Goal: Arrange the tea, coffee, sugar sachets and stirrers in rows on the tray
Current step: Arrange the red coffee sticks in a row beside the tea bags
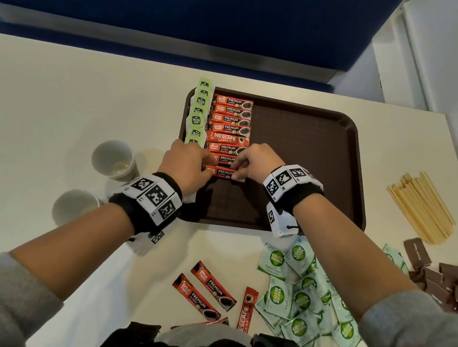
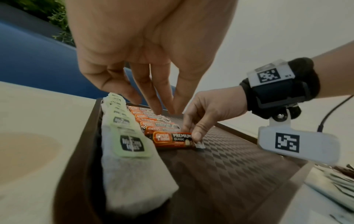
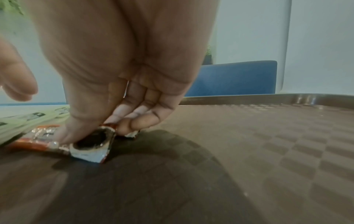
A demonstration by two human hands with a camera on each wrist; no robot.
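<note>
A brown tray (image 1: 307, 158) (image 2: 229, 166) (image 3: 249, 151) holds a column of green tea bags (image 1: 197, 114) (image 2: 130, 142) along its left edge. Beside them lies a column of red coffee sachets (image 1: 230, 128). My right hand (image 1: 236, 171) (image 2: 193, 134) (image 3: 107, 128) pinches the right end of the nearest coffee sachet (image 1: 223, 172) (image 2: 170, 138) (image 3: 44, 139), which lies flat on the tray at the near end of the column. My left hand (image 1: 209, 163) (image 2: 164, 112) reaches over the sachets' left ends with straight fingers and grips nothing.
On the table near me lie loose coffee sachets (image 1: 205, 291) and a heap of green sugar sachets (image 1: 302, 298). Wooden stirrers (image 1: 420, 205) and brown sachets (image 1: 441, 277) lie right of the tray. Two paper cups (image 1: 113, 158) (image 1: 75, 207) stand to its left.
</note>
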